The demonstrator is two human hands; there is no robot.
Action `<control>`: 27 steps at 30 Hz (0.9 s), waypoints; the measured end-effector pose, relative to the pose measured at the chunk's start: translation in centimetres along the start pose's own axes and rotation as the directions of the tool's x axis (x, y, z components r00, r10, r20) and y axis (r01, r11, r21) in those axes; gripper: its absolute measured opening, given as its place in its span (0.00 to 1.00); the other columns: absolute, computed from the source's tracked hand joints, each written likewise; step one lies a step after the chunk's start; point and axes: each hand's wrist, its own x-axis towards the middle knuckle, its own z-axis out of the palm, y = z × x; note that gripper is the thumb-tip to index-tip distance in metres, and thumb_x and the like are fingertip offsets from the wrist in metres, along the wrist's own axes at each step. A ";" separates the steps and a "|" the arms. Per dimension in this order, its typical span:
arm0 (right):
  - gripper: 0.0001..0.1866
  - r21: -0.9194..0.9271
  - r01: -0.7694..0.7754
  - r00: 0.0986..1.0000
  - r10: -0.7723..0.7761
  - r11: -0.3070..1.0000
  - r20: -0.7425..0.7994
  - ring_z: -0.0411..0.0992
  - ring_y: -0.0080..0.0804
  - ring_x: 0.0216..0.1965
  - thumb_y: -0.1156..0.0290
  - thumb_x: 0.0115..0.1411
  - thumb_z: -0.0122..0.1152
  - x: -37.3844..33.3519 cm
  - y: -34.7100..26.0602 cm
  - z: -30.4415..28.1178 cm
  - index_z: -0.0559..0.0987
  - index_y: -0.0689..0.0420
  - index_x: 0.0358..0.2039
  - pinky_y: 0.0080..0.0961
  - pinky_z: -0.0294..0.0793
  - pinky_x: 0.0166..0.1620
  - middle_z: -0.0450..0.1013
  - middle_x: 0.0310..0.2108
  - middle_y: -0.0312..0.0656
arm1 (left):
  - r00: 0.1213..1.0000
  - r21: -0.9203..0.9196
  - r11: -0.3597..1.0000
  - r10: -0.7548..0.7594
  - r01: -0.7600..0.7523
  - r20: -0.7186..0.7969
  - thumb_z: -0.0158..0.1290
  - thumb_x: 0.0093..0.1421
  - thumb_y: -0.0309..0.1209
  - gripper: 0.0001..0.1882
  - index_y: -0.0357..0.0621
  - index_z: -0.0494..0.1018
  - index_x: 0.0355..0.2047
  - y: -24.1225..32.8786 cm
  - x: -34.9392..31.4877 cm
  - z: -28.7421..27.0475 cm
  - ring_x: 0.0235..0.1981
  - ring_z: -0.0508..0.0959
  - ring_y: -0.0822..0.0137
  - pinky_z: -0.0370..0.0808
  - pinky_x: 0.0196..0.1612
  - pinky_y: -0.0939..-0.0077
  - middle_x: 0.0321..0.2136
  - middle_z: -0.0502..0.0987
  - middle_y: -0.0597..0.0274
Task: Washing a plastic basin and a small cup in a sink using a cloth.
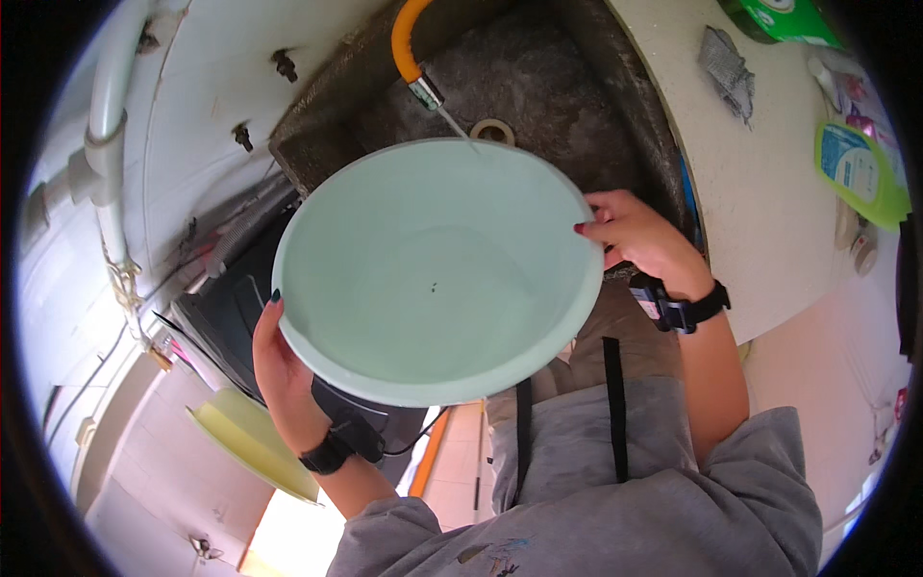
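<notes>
Right now I have a wide, round, pale green plastic basin (pixel 437 274) held up over a dark, rough stone sink (pixel 538 77), and it fills the middle of my view. My left hand (pixel 279 370) grips its rim at about eight o'clock, fingers curled behind the wall and the thumb hooked over the edge. My right hand (pixel 639 236) closes on the rim at about three o'clock, fingertips pressed on the inner lip. Both wrists carry black straps.

At twelve o'clock an orange hose with a metal nozzle (pixel 413 58) hangs into the sink, and a thin stream of water runs from it down to the basin's far rim. A little water lies in the basin's bottom, with a dark speck near the centre.

The pale tabletop (pixel 760 192) lies at two o'clock, carrying a grey scouring pad (pixel 728 72) and green packets (pixel 856 173) toward the edge. At ten o'clock a white pipe (pixel 106 115) runs down the wall. A yellow-green flat lid (pixel 255 438) sits at seven o'clock, below my left wrist
</notes>
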 end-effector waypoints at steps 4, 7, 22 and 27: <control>0.21 -0.027 -0.010 0.998 0.009 1.000 -0.063 0.71 0.27 0.37 0.68 0.54 0.54 -1.8 -2.8 -0.1 0.68 0.65 0.47 0.25 0.74 0.34 0.71 0.34 0.42 | 0.965 -0.241 0.938 -0.222 0.250 0.136 0.44 0.57 0.27 0.12 0.30 0.69 0.38 -2.5 1.9 -0.8 0.35 0.77 0.61 0.75 0.39 0.73 0.35 0.76 0.50; 0.19 0.042 0.312 0.883 -0.273 0.949 -0.383 0.70 0.21 0.29 0.68 0.56 0.51 -2.2 -3.7 0.9 0.68 0.67 0.45 0.16 0.70 0.32 0.71 0.31 0.39 | 0.883 -0.359 0.813 -0.374 0.460 0.284 0.43 0.57 0.27 0.13 0.29 0.69 0.38 -4.2 2.8 -1.2 0.36 0.77 0.58 0.75 0.41 0.68 0.35 0.76 0.48; 0.18 -0.521 0.505 0.749 -0.650 0.688 -0.133 0.63 0.20 0.33 0.71 0.53 0.55 -7.0 -9.9 6.1 0.68 0.65 0.44 0.17 0.64 0.40 0.66 0.33 0.37 | 0.728 -0.539 0.489 -0.444 0.685 0.523 0.42 0.59 0.28 0.14 0.27 0.68 0.38 -14.7 4.8 -1.7 0.34 0.77 0.59 0.76 0.39 0.67 0.34 0.75 0.47; 0.18 -0.682 0.468 0.717 -0.693 0.562 -0.079 0.64 0.23 0.32 0.75 0.50 0.57 -8.2 -10.8 8.2 0.70 0.66 0.42 0.19 0.65 0.40 0.66 0.32 0.38 | 0.642 -0.522 0.374 -0.458 0.767 0.615 0.42 0.59 0.29 0.13 0.28 0.68 0.37 -16.9 6.3 -0.2 0.33 0.77 0.59 0.76 0.38 0.68 0.33 0.75 0.48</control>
